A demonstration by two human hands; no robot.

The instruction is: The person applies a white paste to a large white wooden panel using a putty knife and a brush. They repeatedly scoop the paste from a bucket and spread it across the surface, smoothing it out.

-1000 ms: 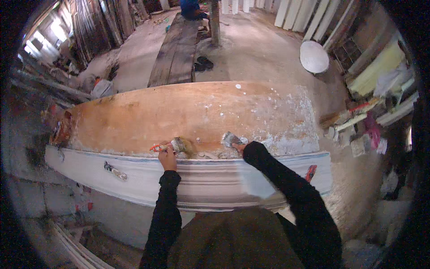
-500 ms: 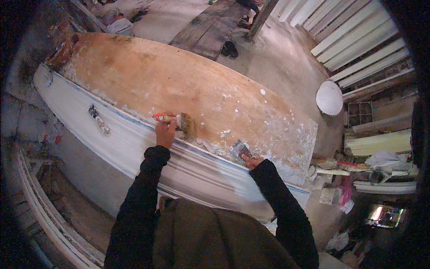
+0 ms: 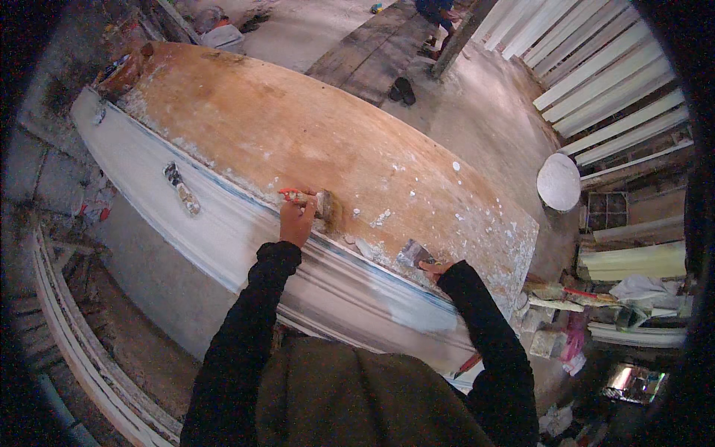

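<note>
My left hand (image 3: 296, 225) is closed around the red-tipped handle of a wide paintbrush (image 3: 323, 204). The bristles rest on the wooden board (image 3: 246, 112) just beyond its near edge. To the right, my right hand (image 3: 434, 270) grips a scraper (image 3: 411, 252), its broad, smeared blade lying flat on or just over the board. White crumbs and splatters cover the board around the blade. Along the near side runs a long white moulding (image 3: 223, 231) with ridges and a blue line. A second small tool with a pale, smeared handle (image 3: 188, 200) lies on it at the left.
A round white lid or bucket top (image 3: 558, 182) stands at the right, near stacked white mouldings (image 3: 611, 97). Black slippers (image 3: 402, 91) lie on the floor beyond the board. A person's legs (image 3: 439, 26) show at the far top. A red-handled tool (image 3: 468, 364) sits by my right forearm.
The whole view has shifted, so the scene sits lower and further right. The brush has moved slightly away from me over the board. Both hands keep their grips.
</note>
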